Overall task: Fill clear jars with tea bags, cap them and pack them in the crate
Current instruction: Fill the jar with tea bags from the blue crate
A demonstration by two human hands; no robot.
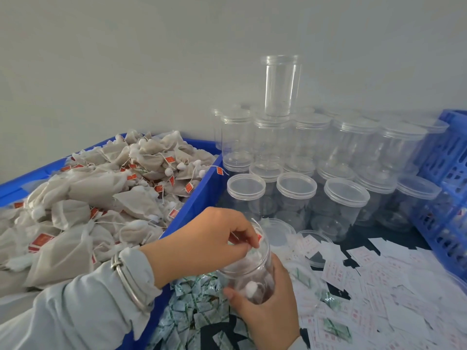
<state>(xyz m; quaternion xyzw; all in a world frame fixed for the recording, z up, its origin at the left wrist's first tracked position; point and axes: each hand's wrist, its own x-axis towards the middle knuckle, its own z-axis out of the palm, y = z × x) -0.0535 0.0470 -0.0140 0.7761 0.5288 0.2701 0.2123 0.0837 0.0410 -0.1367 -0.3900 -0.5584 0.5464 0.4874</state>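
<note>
My right hand point(270, 306) grips an open clear jar point(249, 271) from below and tilts it toward me. Tea bags lie inside the jar. My left hand point(202, 238) is at the jar's mouth, and its fingertips pinch a tea bag's string and red tag point(258, 237) over the rim. A blue bin point(194, 198) heaped with beige tea bags point(101, 193) stands on my left. Several capped empty clear jars point(328, 173) are stacked behind, one uncapped jar point(281, 84) on top. A blue crate point(447, 178) stands at the right edge.
Loose clear lids point(316, 246) lie just beyond the held jar. White and pink sachets point(379, 286) cover the dark table on the right. Green and white packets point(199, 306) are piled in front. A grey wall closes off the back.
</note>
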